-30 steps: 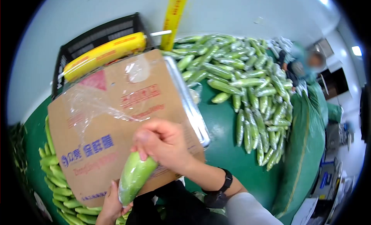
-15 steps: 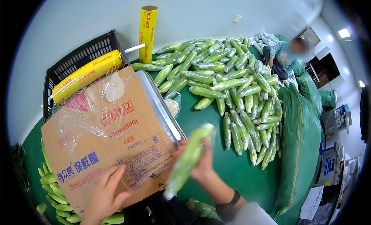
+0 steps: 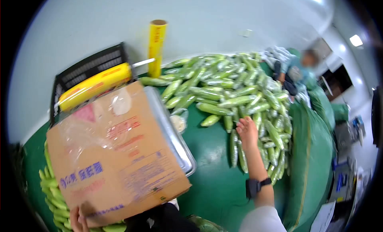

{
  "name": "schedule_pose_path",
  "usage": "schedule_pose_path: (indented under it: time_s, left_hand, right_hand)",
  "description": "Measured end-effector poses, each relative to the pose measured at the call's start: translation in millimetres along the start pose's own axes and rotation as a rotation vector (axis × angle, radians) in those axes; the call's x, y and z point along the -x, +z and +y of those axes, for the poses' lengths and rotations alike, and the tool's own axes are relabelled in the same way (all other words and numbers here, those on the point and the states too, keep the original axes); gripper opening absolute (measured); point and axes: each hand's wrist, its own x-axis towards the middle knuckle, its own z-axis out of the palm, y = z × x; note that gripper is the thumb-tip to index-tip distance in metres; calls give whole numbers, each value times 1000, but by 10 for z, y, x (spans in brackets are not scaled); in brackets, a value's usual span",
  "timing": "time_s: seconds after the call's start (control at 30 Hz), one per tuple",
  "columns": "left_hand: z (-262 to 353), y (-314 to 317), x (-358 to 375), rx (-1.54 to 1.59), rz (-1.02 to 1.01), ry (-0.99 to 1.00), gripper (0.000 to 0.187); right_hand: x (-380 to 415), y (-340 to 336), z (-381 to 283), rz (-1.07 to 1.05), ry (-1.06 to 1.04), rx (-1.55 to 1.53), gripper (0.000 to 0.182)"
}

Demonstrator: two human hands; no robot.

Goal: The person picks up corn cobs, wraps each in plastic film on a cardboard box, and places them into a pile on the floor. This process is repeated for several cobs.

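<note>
My right hand reaches over the near side of a heap of long green vegetables wrapped in clear film. Its fingers are loosely apart and hold nothing I can see; a dark band is on the wrist. My left hand is at the bottom edge of the view, by the lower left corner of a flat cardboard box. Its visible fingers are stretched out, with the rest cut off. Beside it lie unwrapped light green vegetables, partly hidden by the box.
A metal tray shows under the box. Behind it are a black crate, a yellow film roll and an upright yellow tube. A large green sack stands right. Another person sits beyond the heap.
My right hand has moved right and away to the heap; the wrapped vegetable it held has left it. My left hand has moved down and left across the box. The view has shifted slightly.
</note>
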Motion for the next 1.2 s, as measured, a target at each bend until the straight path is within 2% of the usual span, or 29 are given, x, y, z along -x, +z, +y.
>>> schedule_pose_path:
  time_s: [0.03, 0.07, 0.1, 0.13, 0.17, 0.2, 0.27, 0.33, 0.37, 0.4, 0.43, 0.47, 0.5, 0.57, 0.6, 0.7, 0.8, 0.83, 0.9, 0.93, 0.97, 1.1, 1.2]
  left_hand:
    - [253, 89, 35, -227, -37, 214, 40]
    - [256, 167, -15, -413, 17, 357, 52]
    - [531, 334, -92, -234, -30, 274, 48]
    - [692, 419, -222, -326, -55, 333, 47]
    - [645, 456, -363, -498, -60, 343, 48]
    - [615, 477, -534, -616, -7, 463, 52]
    - [691, 468, -853, -487, 102, 410, 52]
    - [819, 581, -1205, -372, 174, 438, 47]
    - [926, 565, -1310, -407, 126, 350, 46]
    - [992, 509, -1488, -426, 50, 283, 44]
    - [688, 577, -1700, -447, 231, 599, 36]
    - [762, 577, -1761, -233, 173, 643, 27]
    - [624, 579, -1903, -343, 173, 682, 22]
    - [500, 496, -1907, -377, 73, 650, 16]
    - [363, 447, -1923, -388, 43, 640, 16]
    - [612, 522, -1684, -592, 44, 594, 13]
    - [632, 537, -1771, -724, 74, 479, 11]
    - [700, 494, -1785, -674, -18, 461, 10]
    - [571, 555, -1735, -363, 34, 600, 13]
    - [474, 575, -1688, -209, 56, 665, 14]
    - [511, 544, -1643, -161, -30, 579, 20]
    - [987, 692, -1359, -637, 126, 711, 28]
    - [627, 690, -1692, -606, 59, 662, 37]
  right_hand:
    - [356, 501, 97, -146, 25, 160, 34]
    - [704, 888, 226, -370, 6, 348, 30]
    - [977, 1133, 462, -651, -228, 588, 29]
    - [1375, 1506, 358, -917, -452, 780, 30]
    - [1627, 1765, 431, -1081, -621, 851, 33]
    - [1826, 2021, 444, -1184, -741, 881, 39]
    - [1922, 2330, 652, -1166, -840, 988, 40]
    - [1861, 2665, 743, -1151, -657, 973, 44]
    - [1764, 2761, 768, -1098, -569, 1002, 45]
    - [1659, 2820, 915, -1087, -823, 844, 51]
    - [1646, 2864, 804, -1193, -856, 819, 55]
    - [1586, 2892, 932, -1090, -1054, 992, 48]
    - [1563, 2901, 860, -1085, -978, 985, 34]
    - [1499, 2921, 1088, -921, -1043, 950, 19]
    - [1476, 2874, 1020, -939, -992, 906, 16]
    - [1541, 2909, 933, -1022, -809, 685, 6]
    - [1484, 2929, 910, -1134, -586, 668, 7]
    - [1465, 2941, 834, -1116, -462, 617, 6]
    - [1447, 2920, 677, -1073, -210, 508, 5]
    - [1426, 2909, 666, -1071, -240, 484, 5]
    - [1379, 2871, 688, -1071, -265, 462, 5]
    - [1305, 2803, 918, -1070, -267, 379, 6]
    - [1358, 2792, 971, -1077, -271, 410, 7]
